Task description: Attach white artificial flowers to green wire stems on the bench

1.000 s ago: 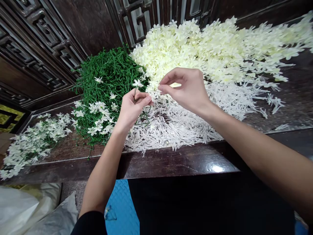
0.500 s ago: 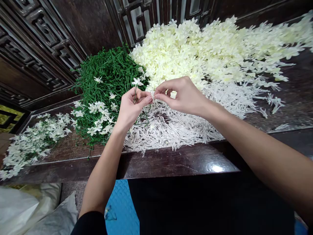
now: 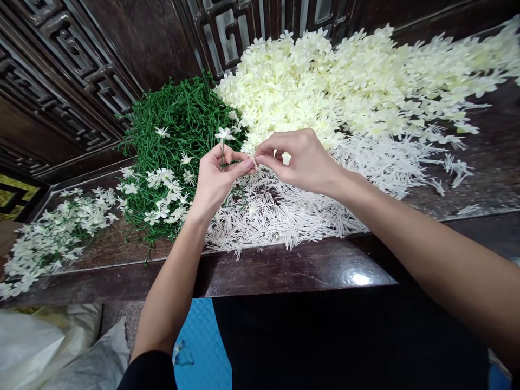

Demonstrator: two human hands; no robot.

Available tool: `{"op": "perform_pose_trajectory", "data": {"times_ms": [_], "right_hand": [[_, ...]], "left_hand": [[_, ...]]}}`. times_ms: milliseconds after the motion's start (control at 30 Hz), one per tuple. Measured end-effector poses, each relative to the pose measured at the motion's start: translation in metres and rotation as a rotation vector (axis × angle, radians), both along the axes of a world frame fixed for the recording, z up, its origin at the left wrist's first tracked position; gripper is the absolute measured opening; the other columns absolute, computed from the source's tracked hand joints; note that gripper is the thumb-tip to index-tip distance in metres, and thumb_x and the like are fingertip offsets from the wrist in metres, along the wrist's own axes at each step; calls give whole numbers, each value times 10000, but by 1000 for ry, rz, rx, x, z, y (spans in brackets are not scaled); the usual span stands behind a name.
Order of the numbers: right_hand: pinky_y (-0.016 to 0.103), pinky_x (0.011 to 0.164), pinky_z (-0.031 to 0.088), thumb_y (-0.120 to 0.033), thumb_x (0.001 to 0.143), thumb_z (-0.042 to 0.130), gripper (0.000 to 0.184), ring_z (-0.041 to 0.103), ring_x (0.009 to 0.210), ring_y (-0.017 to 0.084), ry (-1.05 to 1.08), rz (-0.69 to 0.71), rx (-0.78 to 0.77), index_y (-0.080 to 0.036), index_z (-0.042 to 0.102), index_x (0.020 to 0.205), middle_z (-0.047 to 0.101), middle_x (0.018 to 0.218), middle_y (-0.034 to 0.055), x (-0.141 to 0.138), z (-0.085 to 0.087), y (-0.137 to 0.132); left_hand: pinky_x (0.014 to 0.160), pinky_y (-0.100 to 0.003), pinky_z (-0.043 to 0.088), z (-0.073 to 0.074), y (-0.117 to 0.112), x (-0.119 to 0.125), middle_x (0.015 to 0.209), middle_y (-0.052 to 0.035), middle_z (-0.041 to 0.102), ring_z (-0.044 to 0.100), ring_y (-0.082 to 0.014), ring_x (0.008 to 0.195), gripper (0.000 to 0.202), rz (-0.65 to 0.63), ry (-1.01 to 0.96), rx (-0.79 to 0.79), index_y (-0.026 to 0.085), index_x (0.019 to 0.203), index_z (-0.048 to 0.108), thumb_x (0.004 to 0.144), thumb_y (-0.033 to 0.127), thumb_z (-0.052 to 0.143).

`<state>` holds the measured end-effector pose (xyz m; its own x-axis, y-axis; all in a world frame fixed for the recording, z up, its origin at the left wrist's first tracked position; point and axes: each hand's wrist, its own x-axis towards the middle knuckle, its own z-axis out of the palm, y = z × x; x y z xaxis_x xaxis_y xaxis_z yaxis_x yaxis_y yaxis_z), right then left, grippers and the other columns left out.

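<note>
White flower on a thin green stem stands up out of my left hand in the head view, its petals spread just above my curled fingers, in front of the green heap. My left fingers are bent around the stem, while the thumb and forefinger press together at their tips. My right hand meets them from the other side, thumb and forefinger pinching a small pale piece right where the two hands come together; it is too small and too covered for me to tell its shape. Beneath and around my hands lie the piles: a tangle of green stems beyond my left hand, a broad mound of creamy petals beyond my right, and a bed of spiky white strands nearer to me. More white flowers rest on the near part of the green tangle, and a separate bunch of finished-looking blooms lies at the far left of the dark wooden ledge. Carved lattice panels rise behind it all. Down below, pale sacks sit at the left, beside a patch of blue flooring.
</note>
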<state>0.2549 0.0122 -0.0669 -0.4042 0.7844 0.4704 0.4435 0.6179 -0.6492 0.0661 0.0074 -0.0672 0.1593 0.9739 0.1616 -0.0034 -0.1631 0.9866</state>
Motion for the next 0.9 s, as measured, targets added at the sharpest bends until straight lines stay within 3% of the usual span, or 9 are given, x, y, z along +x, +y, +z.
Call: {"op": "perform_pose_trajectory", "data": {"times_ms": [200,367,567,900], "right_hand": [[431,765,563,-285,881,640,174,682,789,219,56,-23,-25,-195,785,917,771,895,71,2,3,-1],[398,720,586,-255,887,644,137,681,735,187,52,10,15,-205,767,854,766,829,42,4,0,3],[431,791,600,-213,899,636,134,702,776,199,64,-1,25,-197,762,855,767,837,40,3,-3,3],[484,877,593,-256,900,660,126,700,833,216,98,14,-104,-213,766,847,763,887,41,1,2,1]], "left_hand": [[764,-264,669,-2,2,-2,771,19,705,715,-96,702,474,-30,-24,60,222,706,405,704,222,879],[773,-273,678,-7,6,-6,772,26,710,722,-96,698,501,-44,-9,98,225,711,389,684,265,887],[740,-252,668,-9,6,-3,777,22,721,716,-87,681,452,-75,-13,125,223,714,400,703,204,851],[717,-239,646,-13,9,-3,767,25,736,703,-80,686,447,-37,-36,138,227,717,396,687,193,841]]}}
